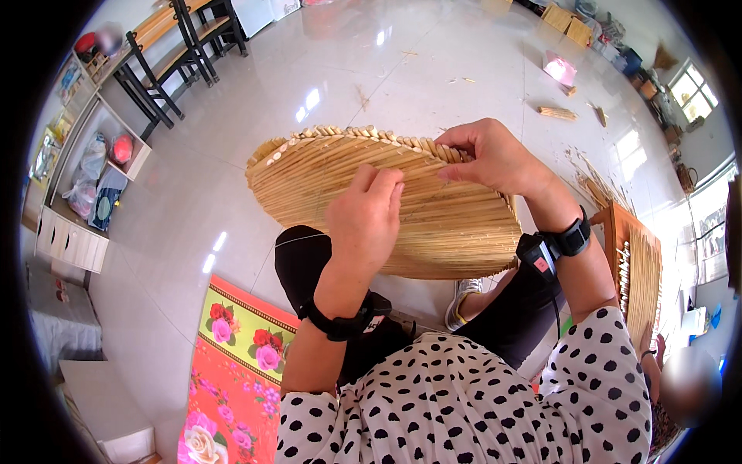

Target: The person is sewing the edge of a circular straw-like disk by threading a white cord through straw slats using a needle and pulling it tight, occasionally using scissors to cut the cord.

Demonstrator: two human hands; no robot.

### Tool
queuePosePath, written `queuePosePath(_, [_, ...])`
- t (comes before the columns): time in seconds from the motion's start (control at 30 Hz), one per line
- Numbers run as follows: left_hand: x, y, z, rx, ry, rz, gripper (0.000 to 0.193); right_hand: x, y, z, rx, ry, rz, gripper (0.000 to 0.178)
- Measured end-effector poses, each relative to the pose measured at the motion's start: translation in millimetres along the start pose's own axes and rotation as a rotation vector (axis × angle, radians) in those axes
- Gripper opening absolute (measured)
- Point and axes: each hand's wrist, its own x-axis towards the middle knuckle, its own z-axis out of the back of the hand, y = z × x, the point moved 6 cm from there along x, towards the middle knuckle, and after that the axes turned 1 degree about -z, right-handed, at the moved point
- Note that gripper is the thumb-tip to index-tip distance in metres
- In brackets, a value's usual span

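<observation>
A round piece of stitched straw stalks (448, 232), with a braided edge along its far side, stands tilted above my knees. My right hand (491, 158) pinches that braided rim between thumb and fingers at the upper right. In front of the straw face, my left hand (363, 216) is closed, its fingertips drawn together. A thin thread-like line (297, 240) runs from near my left hand over the dark trouser knee. What the left fingers hold, if anything, is too small to make out.
A red floral mat (232, 387) lies on the floor at left. To the right stands a wooden frame with straw rows (641, 271), near another person's hand (655, 352). Loose stalks (595, 182) and a straw bundle (556, 114) lie farther off. Chairs (166, 66) and shelves (100, 170) are at left.
</observation>
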Motion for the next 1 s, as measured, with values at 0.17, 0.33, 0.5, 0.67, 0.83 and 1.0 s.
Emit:
queuePosePath(0.17, [0, -4, 1, -0.037, -0.026, -0.003, 0.005, 0, 3, -2, -0.026, -0.005, 0.005, 0.030])
queuePosePath(0.33, [3, -10, 3, 0.102, -0.023, -0.020, 0.007, 1, 0, -4, 0.011, -0.013, 0.008, 0.030])
queuePosePath(0.5, [5, -10, -2, 0.183, 0.008, -0.037, 0.008, 1, 3, -5, 0.001, -0.008, 0.008, 0.030])
queuePosePath(0.67, [8, -16, -1, 0.097, -0.008, -0.075, 0.010, 2, 6, -8, -0.045, -0.039, 0.049, 0.030])
queuePosePath(0.83, [14, -29, 9, 0.064, 0.116, 0.043, 0.011, 0, 10, -9, -0.094, -0.070, 0.056, 0.028])
queuePosePath(1.0, [22, -44, 14, 0.187, 0.215, 0.085, 0.008, -1, 22, -11, -0.156, -0.086, 0.061, 0.027])
